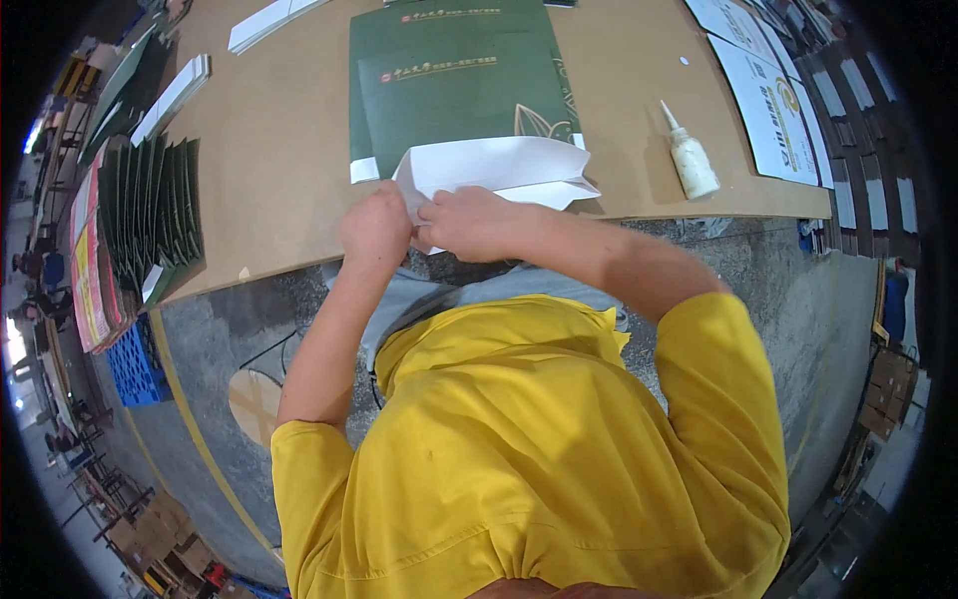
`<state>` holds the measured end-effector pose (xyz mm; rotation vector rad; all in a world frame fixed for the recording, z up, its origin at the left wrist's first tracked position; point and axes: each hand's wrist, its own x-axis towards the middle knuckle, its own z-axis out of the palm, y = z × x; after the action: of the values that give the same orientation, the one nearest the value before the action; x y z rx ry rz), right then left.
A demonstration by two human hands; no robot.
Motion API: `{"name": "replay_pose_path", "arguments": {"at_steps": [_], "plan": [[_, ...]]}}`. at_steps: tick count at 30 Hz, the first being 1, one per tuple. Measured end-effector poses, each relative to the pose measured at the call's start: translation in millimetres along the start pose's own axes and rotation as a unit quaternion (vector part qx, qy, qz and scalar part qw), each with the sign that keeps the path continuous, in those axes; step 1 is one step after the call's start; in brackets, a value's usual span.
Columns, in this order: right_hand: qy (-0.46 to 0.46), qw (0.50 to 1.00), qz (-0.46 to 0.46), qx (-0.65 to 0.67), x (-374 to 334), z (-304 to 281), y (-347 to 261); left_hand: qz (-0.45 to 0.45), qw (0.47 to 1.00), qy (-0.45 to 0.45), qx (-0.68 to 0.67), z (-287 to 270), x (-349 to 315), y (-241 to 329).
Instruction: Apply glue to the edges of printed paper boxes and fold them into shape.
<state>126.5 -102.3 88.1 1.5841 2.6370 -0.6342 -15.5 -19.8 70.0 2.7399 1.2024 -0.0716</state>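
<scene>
A green paper bag (449, 95) lies flat on the table, its printed side up and its white-lined end (499, 165) spread toward me at the table's front edge. At the left corner of that white end my left hand (377, 228) is closed, pinching the paper. Close beside it my right hand (467, 222) is also closed, its fingers bent over the same corner. The fingertips of both hands nearly meet, and they partly hide the fold between them. The far end of the bag runs out of view at the top.
Right of the bag stands a squeeze bottle (693, 165) with a pointed nozzle. White printed sheets (763, 110) lie at the table's right end. Folded green bags (150, 205) stand in a row at the left, near white paper strips (172, 98). A round stool (255, 404) is below.
</scene>
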Motion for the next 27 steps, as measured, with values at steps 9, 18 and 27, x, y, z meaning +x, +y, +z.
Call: {"name": "replay_pose_path", "arguments": {"at_steps": [9, 18, 27], "plan": [[0.377, 0.668, 0.393, 0.507, -167.1, 2.8, 54.7, 0.013, 0.999, 0.024, 0.031, 4.7, -3.1, -4.1], [0.271, 0.707, 0.391, 0.523, -160.3, 42.5, 78.2, 0.103, 0.982, 0.147, -0.058, -48.9, -15.3, 32.6], [0.377, 0.635, 0.387, 0.552, -153.8, 41.9, 70.8, 0.327, 0.925, 0.105, -0.164, 40.4, 36.5, 147.9]]}}
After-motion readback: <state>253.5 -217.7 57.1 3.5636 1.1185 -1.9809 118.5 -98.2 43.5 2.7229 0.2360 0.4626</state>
